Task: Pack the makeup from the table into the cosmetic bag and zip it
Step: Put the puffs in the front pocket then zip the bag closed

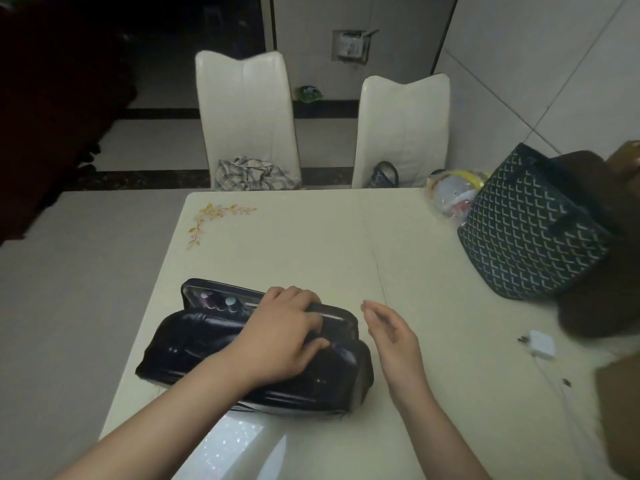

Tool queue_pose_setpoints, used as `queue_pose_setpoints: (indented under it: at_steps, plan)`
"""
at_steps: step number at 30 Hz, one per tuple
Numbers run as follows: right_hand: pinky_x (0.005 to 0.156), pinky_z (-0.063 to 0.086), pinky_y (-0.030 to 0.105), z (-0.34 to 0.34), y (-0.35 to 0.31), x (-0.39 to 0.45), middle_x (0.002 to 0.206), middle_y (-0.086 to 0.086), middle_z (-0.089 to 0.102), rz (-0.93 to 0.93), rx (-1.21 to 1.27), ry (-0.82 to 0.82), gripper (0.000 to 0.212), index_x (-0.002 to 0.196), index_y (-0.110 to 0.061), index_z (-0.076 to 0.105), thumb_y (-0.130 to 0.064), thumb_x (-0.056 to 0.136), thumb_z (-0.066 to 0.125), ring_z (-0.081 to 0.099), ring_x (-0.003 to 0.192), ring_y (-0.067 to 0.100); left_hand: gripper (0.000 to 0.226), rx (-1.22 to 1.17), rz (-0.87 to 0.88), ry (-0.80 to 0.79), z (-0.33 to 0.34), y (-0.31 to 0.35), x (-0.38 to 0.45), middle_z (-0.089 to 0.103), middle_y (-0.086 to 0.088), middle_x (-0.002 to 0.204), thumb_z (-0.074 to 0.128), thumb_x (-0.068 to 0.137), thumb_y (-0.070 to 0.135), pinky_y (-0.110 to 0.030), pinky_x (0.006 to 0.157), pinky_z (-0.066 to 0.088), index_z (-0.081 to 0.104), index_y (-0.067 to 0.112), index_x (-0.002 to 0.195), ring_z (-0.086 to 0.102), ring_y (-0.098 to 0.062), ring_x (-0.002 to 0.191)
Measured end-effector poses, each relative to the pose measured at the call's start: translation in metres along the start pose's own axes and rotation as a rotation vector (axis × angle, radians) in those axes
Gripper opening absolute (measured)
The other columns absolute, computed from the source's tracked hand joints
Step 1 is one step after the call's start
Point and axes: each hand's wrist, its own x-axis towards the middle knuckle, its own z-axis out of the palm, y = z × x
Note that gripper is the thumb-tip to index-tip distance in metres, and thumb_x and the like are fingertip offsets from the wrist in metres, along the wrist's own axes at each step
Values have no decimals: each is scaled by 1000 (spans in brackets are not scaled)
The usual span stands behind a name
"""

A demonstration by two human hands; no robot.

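A black shiny cosmetic bag (194, 344) lies on the cream table (311, 244), near its front left. The bag's top gapes open at the far left, where several round makeup caps (221, 303) show inside. My left hand (284, 330) lies across the bag's top right part, its fingers curled over the upper edge and gripping it. Just right of the bag, my right hand (391, 334) hovers above the table with relaxed fingers and holds nothing.
A dark patterned tote bag (533, 230) stands at the table's right side, with a plastic bag of items (450, 195) behind it. A white charger with cable (542, 344) lies at the right. Two white chairs (246, 116) stand beyond the far edge.
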Motion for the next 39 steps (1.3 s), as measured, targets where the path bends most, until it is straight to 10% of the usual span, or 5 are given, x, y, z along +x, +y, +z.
queue_pose_setpoints:
  at_steps: [9,21,25,31,39]
  plan:
    - [84,54,29,-28,114,-4,113,2,67,521,-220,-313,24,116,-15,61,-20,97,48,64,101,13,31,-280,-103,-64,-16,-6,2,64,4,82,35,86,48,-38,75,46,50,23,75,57,-18,77]
    - [71,39,27,2,136,5,107,17,56,576,-444,-246,20,110,-10,52,-21,96,43,41,85,18,53,383,-116,-359,8,90,40,42,-6,136,52,79,62,-54,111,6,63,22,111,30,-30,128]
    - [58,33,24,-2,142,6,72,8,47,562,-455,-329,29,73,-17,39,-36,92,51,43,61,15,27,483,-105,-402,11,79,50,47,-3,124,52,85,26,-41,97,22,60,23,111,37,-27,114]
    - [38,36,15,-4,140,0,60,3,49,757,-133,-394,28,92,-11,50,-38,97,48,48,35,8,14,249,-16,-165,9,52,36,57,5,86,71,73,27,-37,77,35,59,21,74,53,-23,87]
    - [40,22,15,-10,131,-14,50,-3,36,823,-31,-591,25,72,-17,46,-12,96,49,29,37,4,11,247,104,-240,-6,36,18,49,13,75,61,67,37,-39,91,37,55,28,68,48,-15,77]
